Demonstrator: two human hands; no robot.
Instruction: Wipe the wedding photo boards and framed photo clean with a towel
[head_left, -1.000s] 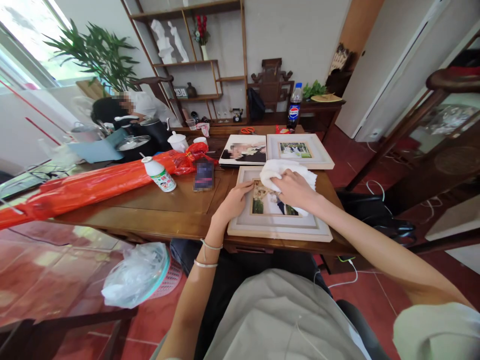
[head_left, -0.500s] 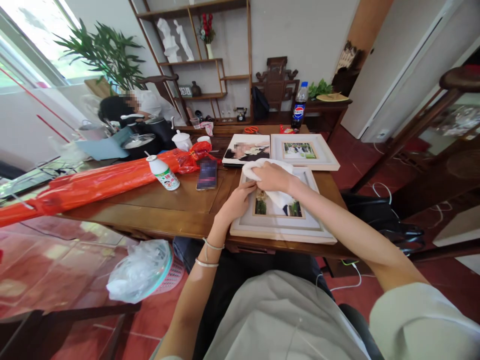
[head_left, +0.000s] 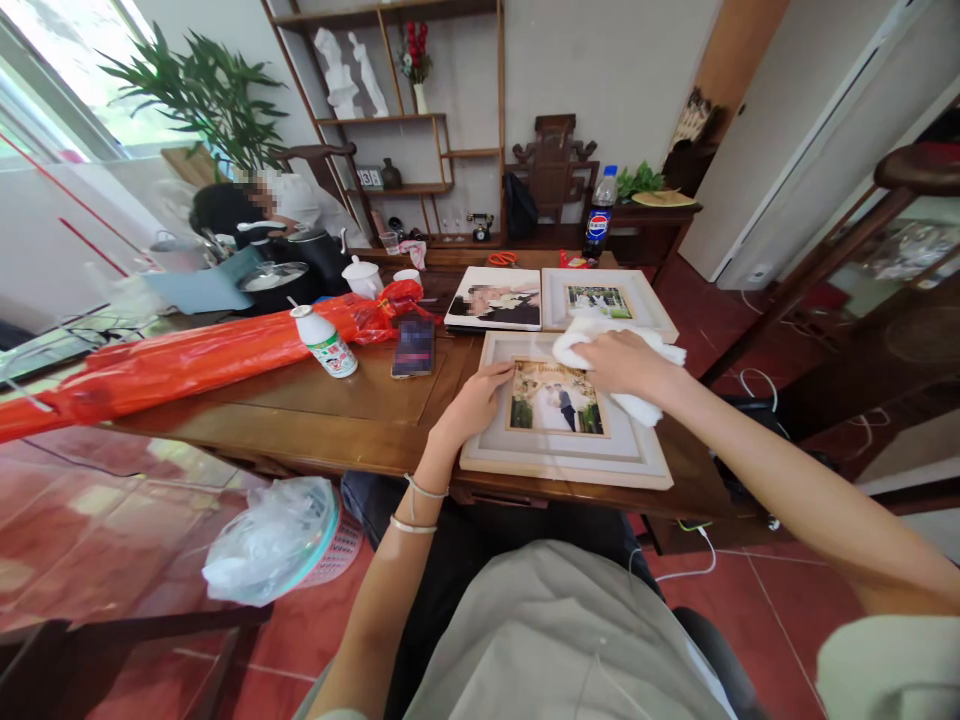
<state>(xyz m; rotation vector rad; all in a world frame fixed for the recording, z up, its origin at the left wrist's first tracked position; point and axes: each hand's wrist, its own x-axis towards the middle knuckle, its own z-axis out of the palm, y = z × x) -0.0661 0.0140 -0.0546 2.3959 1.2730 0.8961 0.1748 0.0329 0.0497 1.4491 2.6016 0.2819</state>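
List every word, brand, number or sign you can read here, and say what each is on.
"3" on the number blocks; their other marks are unclear.
Blue-capped bottle: label lettering too small to read.
White bottle: label print too small to read.
Phone: screen blurred, unreadable.
Front frame: no readable text.

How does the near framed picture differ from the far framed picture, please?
The near framed picture lies by the front edge of the table; the far framed picture lies farther back. The left hand rests on the near one, not the far one. The near one shows golden tones at its top, the far one mainly green and white. Both lie flat with wide pale borders.
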